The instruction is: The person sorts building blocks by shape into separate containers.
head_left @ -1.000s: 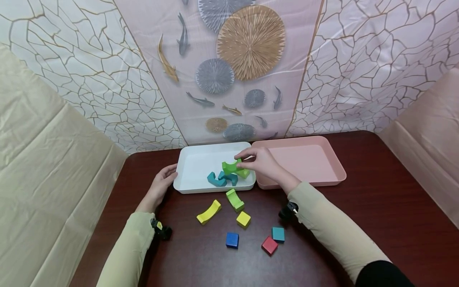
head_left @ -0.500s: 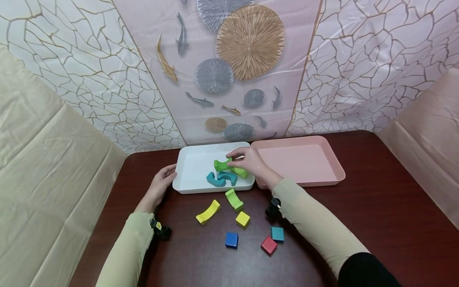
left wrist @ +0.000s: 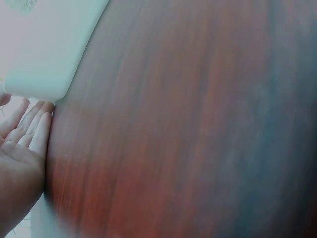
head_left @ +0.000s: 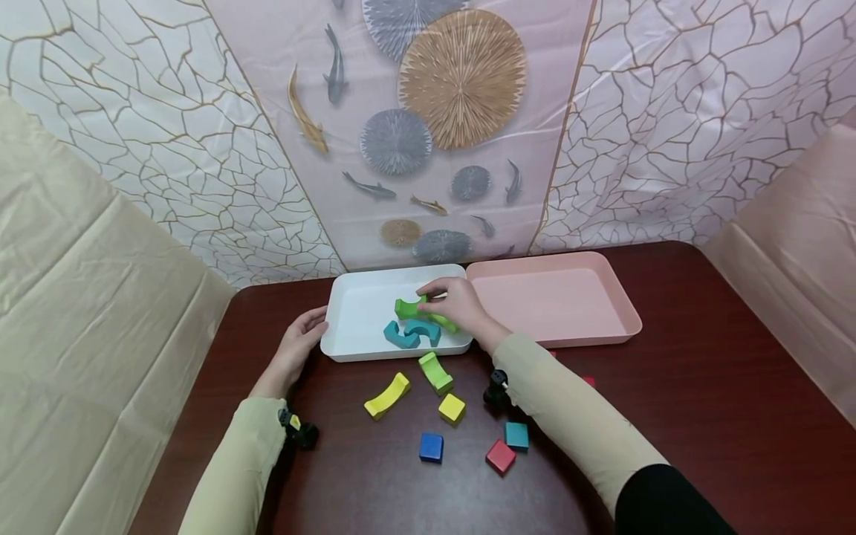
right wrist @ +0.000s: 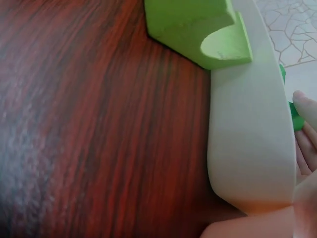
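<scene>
My right hand (head_left: 456, 306) pinches a green arch block (head_left: 406, 308) between thumb and fingers, low over the white tray (head_left: 357, 316). Under that hand, a lighter green block (head_left: 444, 322) lies partly hidden in the tray. Two teal arch blocks (head_left: 400, 336) sit just in front, side by side. In the right wrist view, the held block is mostly behind the tray wall (right wrist: 247, 134), with the thumb on it. My left hand (head_left: 301, 342) rests against the tray's left end; the left wrist view has its fingers (left wrist: 37, 126) extended at the tray's edge.
A pink tray (head_left: 625, 327) adjoins the white one. On the table (head_left: 361, 475) lie a yellow arch block (head_left: 387, 397), a light green arch block (head_left: 436, 373), and yellow (head_left: 452, 409), blue (head_left: 431, 447), red (head_left: 500, 457) and teal (head_left: 516, 436) cubes. Red bits show past the right sleeve (head_left: 568, 401).
My right hand has moved left with the green arch block, farther over the white tray. Red bits have come into view beyond the right sleeve. My left hand stays at the tray's end.
</scene>
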Action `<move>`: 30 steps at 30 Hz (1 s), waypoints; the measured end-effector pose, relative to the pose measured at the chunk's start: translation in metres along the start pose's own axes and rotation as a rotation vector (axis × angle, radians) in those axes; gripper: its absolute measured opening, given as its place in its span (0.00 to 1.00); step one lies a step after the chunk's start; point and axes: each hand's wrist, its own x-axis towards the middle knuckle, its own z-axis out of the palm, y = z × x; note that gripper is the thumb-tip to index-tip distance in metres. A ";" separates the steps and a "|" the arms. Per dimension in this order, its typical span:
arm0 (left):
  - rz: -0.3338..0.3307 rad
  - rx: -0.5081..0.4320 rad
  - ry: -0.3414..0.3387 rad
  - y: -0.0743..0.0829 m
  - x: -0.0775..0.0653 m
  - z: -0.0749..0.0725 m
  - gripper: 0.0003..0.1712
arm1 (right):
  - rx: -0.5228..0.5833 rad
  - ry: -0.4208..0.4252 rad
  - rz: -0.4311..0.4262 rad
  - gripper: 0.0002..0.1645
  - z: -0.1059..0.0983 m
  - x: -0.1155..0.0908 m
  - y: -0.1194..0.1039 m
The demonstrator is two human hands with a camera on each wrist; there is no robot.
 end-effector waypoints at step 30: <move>-0.010 -0.015 -0.003 0.002 0.000 0.000 0.33 | -0.192 -0.135 -0.104 0.21 0.002 0.002 0.000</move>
